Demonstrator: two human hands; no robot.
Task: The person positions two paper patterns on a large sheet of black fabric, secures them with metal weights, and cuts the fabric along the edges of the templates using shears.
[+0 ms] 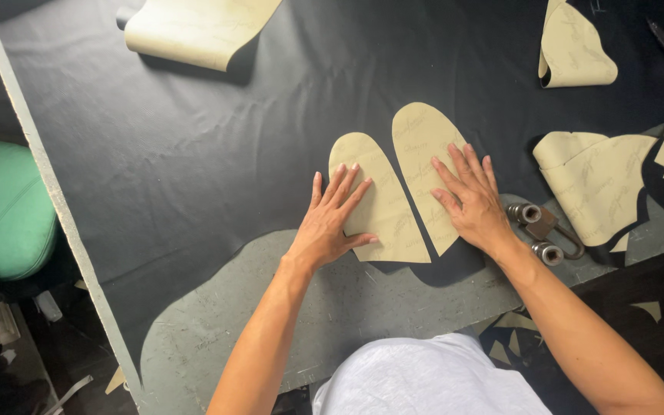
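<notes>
One broad sheet of black fabric is spread across most of the frame, covering the grey bench, whose scuffed bare surface is exposed along the lower middle where the fabric has been cut away in a curve. A green cushioned seat is seen at the left edge, beyond the bench rim. A curled strip of cream pattern paper is laid at the top of the frame, a smaller folded cream piece at the upper right, and a wide angular cream pattern piece at the right edge, all resting on the black fabric.

Two rounded, tongue-shaped cream pattern pieces are set side by side at the centre, faint handwriting being visible on each. The left pattern piece is pressed flat under the left hand, fingers spread wide, only its lower left part being covered. The right pattern piece is pinned at its lower right by the right hand, likewise flat and open, nothing being gripped. A small metal tool with two cylindrical ends is lying just beside the right wrist, toward the lower right.
</notes>
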